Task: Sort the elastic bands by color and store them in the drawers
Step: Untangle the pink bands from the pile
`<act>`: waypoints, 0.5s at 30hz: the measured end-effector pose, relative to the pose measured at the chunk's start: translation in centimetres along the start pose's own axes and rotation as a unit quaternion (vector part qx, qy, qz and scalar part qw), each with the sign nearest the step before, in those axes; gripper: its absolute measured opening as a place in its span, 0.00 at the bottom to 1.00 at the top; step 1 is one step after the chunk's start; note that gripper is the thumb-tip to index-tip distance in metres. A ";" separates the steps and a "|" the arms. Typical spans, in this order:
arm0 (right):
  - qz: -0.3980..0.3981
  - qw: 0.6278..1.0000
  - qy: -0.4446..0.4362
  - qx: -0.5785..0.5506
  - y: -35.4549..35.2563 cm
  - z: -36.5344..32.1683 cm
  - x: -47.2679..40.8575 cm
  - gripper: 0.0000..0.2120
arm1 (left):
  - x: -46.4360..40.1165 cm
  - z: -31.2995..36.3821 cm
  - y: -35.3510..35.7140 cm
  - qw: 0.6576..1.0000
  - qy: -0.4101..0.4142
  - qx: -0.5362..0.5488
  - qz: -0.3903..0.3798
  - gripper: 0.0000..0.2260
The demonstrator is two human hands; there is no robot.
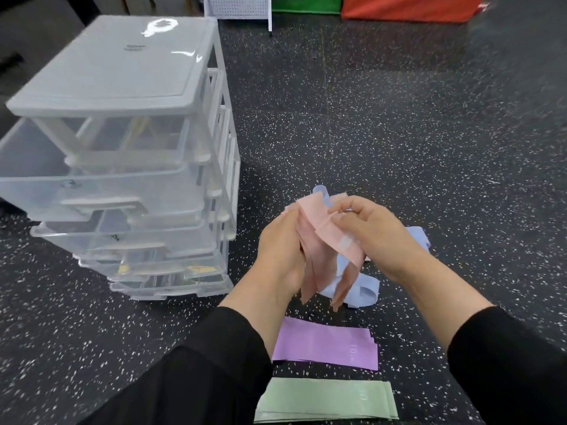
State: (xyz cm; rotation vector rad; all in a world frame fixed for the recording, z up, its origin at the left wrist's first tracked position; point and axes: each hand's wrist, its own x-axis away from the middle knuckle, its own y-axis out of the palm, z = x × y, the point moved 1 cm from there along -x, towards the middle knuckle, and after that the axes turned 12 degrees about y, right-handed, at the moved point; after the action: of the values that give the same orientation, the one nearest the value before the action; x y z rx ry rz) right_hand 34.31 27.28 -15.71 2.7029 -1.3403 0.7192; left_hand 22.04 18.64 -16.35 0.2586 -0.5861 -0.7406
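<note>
Both hands hold a bunch of pink elastic bands (319, 250) above the floor. My left hand (280, 250) grips the bunch from the left, and my right hand (374, 231) pinches one pink band at its upper end. Light blue bands (365, 286) lie loose on the floor beneath and behind the hands. A flat stack of purple bands (328, 343) lies nearer to me, and a stack of green bands (328, 400) nearer still. The clear plastic drawer unit (122, 167) stands to the left, its drawers pulled out by different amounts.
The floor (399, 133) is dark speckled rubber. A white perforated panel (237, 7), a green box (306, 4) and a red box (411, 7) stand along the far edge. A grey cabinet is at the far left.
</note>
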 end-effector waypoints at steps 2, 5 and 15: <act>-0.006 1.000 -0.016 0.000 0.1 -0.2 0.1 0.08 | 0.2 0.1 0.2 1.000 -0.012 0.010 -0.010 0.13; -0.005 0.999 -0.018 0.028 0.2 -0.1 -0.2 0.08 | 0.1 0.0 0.4 0.999 -0.032 0.033 -0.005 0.16; 0.002 0.999 -0.016 0.049 0.1 0.6 -0.4 0.06 | -0.7 -1.3 0.6 0.999 -0.020 0.028 -0.016 0.17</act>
State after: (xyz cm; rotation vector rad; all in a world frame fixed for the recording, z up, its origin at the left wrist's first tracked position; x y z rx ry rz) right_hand 34.23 27.34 -16.45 2.8000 -1.3511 0.7667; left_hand 22.69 19.55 -17.46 0.3063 -0.6433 -0.7617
